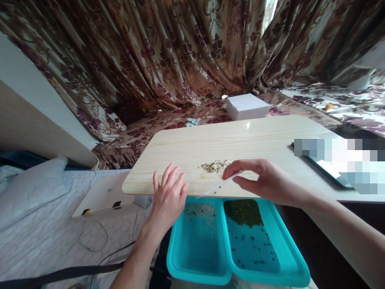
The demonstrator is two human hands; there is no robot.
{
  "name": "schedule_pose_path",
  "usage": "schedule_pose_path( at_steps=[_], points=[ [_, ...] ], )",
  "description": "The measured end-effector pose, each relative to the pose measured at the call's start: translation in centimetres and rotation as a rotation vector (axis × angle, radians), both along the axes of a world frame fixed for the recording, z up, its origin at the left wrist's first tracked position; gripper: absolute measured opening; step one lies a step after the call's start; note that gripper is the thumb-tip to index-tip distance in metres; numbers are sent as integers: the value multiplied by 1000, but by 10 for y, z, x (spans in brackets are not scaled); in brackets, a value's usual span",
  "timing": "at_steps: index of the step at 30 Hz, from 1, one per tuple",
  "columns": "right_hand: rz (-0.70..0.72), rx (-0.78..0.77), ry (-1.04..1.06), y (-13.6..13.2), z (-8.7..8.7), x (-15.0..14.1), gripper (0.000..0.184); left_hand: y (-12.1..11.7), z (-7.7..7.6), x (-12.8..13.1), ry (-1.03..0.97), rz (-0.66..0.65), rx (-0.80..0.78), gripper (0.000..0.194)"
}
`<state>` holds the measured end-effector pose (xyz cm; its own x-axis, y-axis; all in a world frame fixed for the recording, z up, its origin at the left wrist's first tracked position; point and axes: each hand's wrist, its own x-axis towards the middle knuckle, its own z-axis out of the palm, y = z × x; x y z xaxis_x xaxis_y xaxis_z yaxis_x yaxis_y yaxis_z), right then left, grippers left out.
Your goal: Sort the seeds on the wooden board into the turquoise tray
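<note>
My right hand pinches a thin white card, which slants down toward the table's front edge. Just beyond the card lies a small mixed heap of dark and pale grains. To the left, my left hand is spread over the near edge of the table, holding nothing. Below the edge sits a two-part turquoise container. Its left compartment has a thin scatter of pale grains; its right one has a pile of small dark green beans, with some loose ones around.
The light wooden table spans the middle. At its right end lies a tablet-like device, its screen blurred. Behind stands a white box before patterned curtains. A bed and a pale box are at the left.
</note>
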<state>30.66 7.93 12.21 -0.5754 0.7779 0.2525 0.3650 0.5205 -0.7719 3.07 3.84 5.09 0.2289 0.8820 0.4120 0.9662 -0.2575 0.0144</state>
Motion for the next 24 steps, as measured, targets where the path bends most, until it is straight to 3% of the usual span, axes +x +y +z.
schedule_pose_path(
  at_steps=[3,10,17,24],
  points=[
    [196,-176,9,20,-2,-25,20,0,0,-16,-5,54,40,38],
    [387,-376,-41,49,-9,-62,24,-4,-2,-34,-20,72,60,39],
    [427,-416,-82,53,-15,-61,26,-5,-2,-32,-15,86,43,43],
    [455,-372,-116,51,-6,-46,24,-4,-3,-30,10,62,29,43]
  ],
)
